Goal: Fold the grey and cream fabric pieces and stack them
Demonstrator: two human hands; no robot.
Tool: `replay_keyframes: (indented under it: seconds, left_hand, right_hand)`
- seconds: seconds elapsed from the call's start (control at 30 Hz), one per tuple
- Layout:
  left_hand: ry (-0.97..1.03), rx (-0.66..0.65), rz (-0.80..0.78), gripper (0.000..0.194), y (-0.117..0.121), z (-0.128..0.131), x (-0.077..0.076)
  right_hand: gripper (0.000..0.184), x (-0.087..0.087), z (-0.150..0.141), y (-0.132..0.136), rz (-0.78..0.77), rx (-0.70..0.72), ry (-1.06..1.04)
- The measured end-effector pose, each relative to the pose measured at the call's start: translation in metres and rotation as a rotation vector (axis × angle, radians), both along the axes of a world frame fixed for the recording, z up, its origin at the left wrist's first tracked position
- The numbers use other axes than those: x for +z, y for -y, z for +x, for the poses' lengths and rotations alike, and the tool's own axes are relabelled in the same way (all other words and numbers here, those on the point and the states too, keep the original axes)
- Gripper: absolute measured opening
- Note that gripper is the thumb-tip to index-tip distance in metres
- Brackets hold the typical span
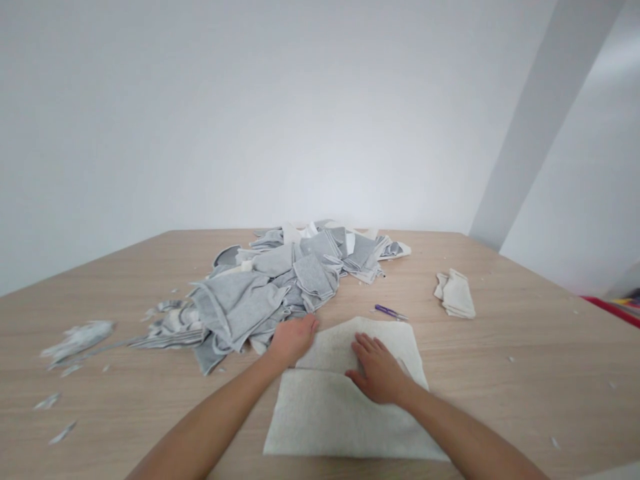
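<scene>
A cream-white cloth (330,417) lies on the wooden table (525,360) right in front of me, with its far part folded over. My right hand (379,368) presses flat on the fold, fingers stretched out. My left hand (293,339) rests at the cloth's far left corner, fingers curled over its edge, beside the grey pile.
A big heap of grey and white cloths (280,283) covers the table's middle. Purple snips (390,312) lie just beyond the cloth. A small stack of folded cream cloths (456,294) sits to the right. Fabric scraps (77,340) litter the left side. A red item (613,309) shows at far right.
</scene>
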State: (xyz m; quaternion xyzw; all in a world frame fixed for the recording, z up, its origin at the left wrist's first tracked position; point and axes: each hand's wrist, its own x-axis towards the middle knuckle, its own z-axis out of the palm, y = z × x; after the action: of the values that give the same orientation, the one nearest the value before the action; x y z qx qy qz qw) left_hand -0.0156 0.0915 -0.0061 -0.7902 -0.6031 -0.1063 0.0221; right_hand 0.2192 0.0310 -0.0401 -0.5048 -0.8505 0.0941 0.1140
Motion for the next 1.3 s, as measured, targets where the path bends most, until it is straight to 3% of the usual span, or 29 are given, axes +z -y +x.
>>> replay_keyframes:
  seconds: [0.1,0.17,0.23,0.3,0.4,0.43,0.5,0.57,0.63,0.8,0.97,1.1,1.2,1.3]
  left_hand:
    - [0.292,-0.149,-0.095,0.030,0.007,0.006,0.001]
    - [0.481,-0.276,-0.308,0.030,0.010,0.012,0.000]
    - [0.543,-0.346,-0.499,0.029,0.010,0.016,-0.002]
    - [0.485,-0.331,-0.403,0.030,0.007,0.015,-0.003]
    - [0.342,-0.282,0.043,0.034,0.003,0.007,-0.003]
    - [0.308,-0.308,0.121,0.036,0.004,0.005,-0.002]
    - [0.251,-0.424,0.106,0.035,0.009,0.005,-0.003]
    - [0.183,-0.590,-0.035,0.033,0.016,0.008,-0.005]
    - [0.114,-0.662,-0.145,0.033,0.020,0.011,-0.009]
    - [0.036,-0.421,-0.066,0.033,0.009,0.006,-0.019]
    - [-0.011,-0.279,0.008,0.036,0.005,0.005,-0.019]
    - [-0.031,-0.156,-0.091,0.035,0.004,0.013,-0.012]
    - [-0.036,-0.118,-0.117,0.026,0.008,0.020,-0.007]
    - [-0.039,-0.216,-0.024,0.022,0.024,0.028,-0.003]
  right_hand:
    - [0.065,0.000,0.000,0.000,0.011,0.005,0.002]
    - [0.064,0.000,-0.001,0.000,0.016,0.007,0.003]
    - [0.064,0.001,-0.001,0.000,0.017,0.008,0.005]
    - [0.065,0.001,-0.001,0.000,0.014,0.007,0.005]
    - [0.064,0.001,0.000,0.000,0.003,0.001,-0.001]
    - [0.064,0.001,0.000,0.000,0.001,0.001,-0.004]
    - [0.063,0.001,-0.001,0.000,0.002,0.002,-0.006]
    - [0.064,0.001,-0.001,0.000,0.007,0.001,-0.004]
    - [0.063,0.001,-0.002,0.000,0.007,-0.003,0.000]
    - [0.065,0.001,-0.001,0.000,-0.007,0.002,0.000]
    - [0.065,0.001,-0.001,0.000,-0.001,-0.006,-0.005]
    - [0.065,-0.001,-0.001,0.000,0.012,-0.006,-0.009]
    - [0.064,-0.004,-0.001,0.000,0.011,-0.011,-0.004]
    - [0.064,-0.005,-0.001,-0.001,0.016,-0.016,-0.003]
